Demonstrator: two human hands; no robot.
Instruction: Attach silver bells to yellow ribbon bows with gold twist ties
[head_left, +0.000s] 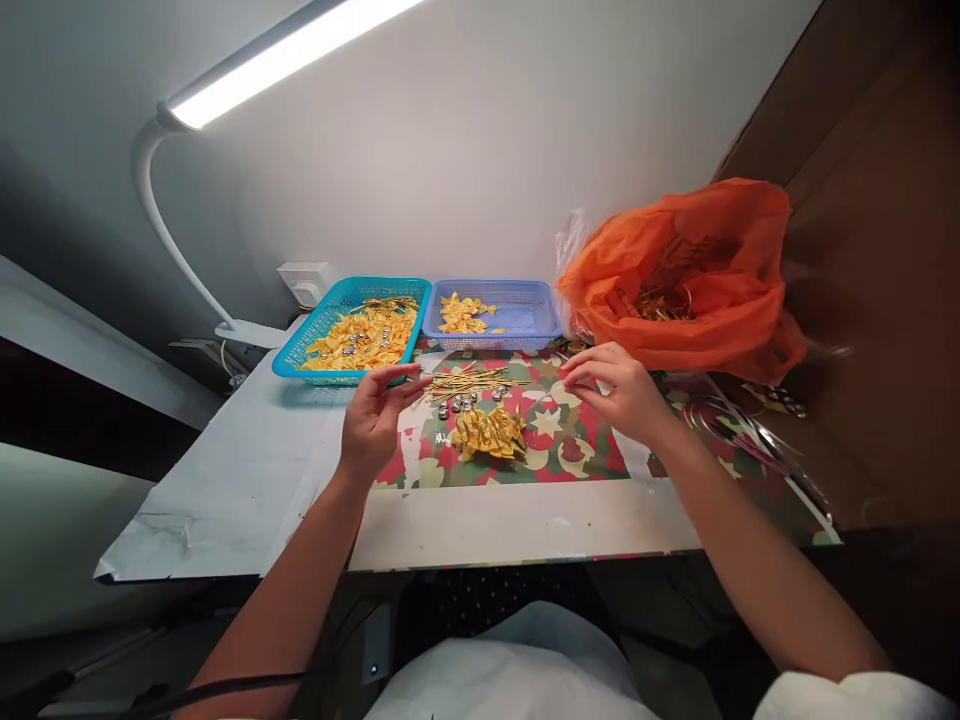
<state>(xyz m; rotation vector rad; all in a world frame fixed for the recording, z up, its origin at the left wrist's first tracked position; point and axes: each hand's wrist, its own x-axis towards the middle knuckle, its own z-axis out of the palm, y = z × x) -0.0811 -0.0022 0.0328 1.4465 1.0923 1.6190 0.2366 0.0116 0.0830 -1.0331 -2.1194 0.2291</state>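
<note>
My left hand (379, 415) is raised left of the patterned cloth, thumb and fingers drawn together; whatever sits between the tips is too small to name. Right of the middle, my right hand (611, 388) pinches, perhaps on something thin and clear that I cannot make out. Between the hands lie gold twist ties (476, 381), several silver bells (457, 404) and a pile of yellow bows with gold ties (489, 433). Behind stand a teal basket (289, 358) of yellow bows, bells and ties, and a blue basket (525, 318) with some yellow bows.
An orange plastic bag (675, 345) stands open at the back right, beside clear plastic (571, 250). A white lamp (161, 215) arches over the left side. Coiled wire (731, 430) lies at the right. The table's front edge (525, 562) runs below my hands.
</note>
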